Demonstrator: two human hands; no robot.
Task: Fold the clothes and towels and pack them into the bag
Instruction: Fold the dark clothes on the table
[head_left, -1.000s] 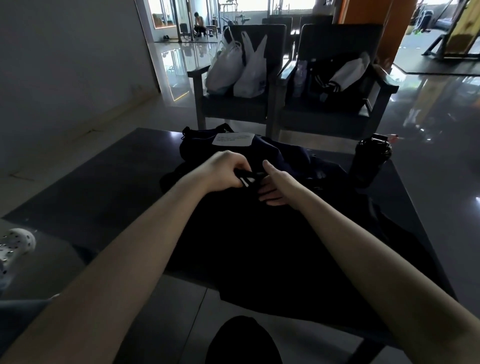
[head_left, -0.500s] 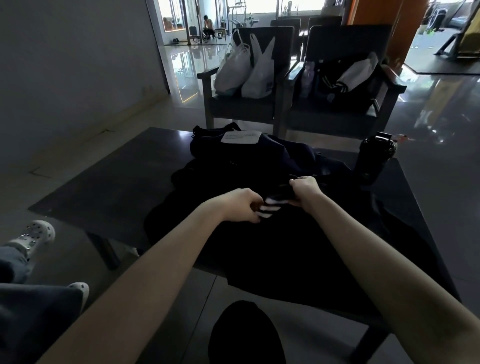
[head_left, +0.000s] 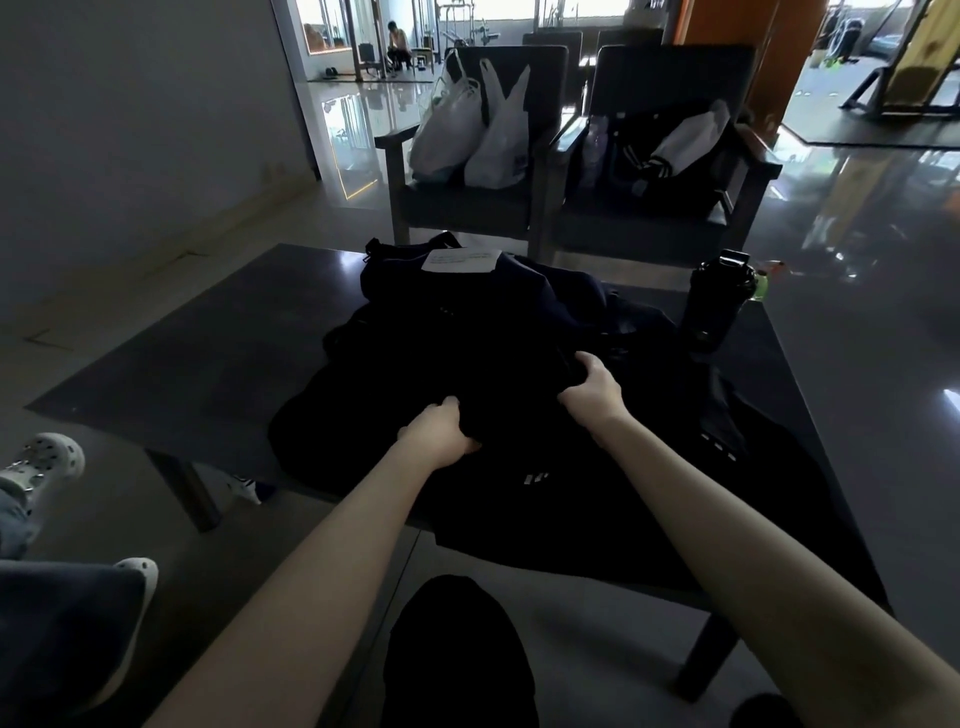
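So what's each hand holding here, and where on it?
Both grip the dark garment: left hand on a bunched fold near its middle, right hand on a fold farther back.

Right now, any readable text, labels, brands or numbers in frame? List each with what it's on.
No text is legible.
On the dark bag, a white label: printed lines, too small to read.
On the white plastic bag on the chair: a dark printed patch, blurred.
On the dark garment: white stripes only, no letters.
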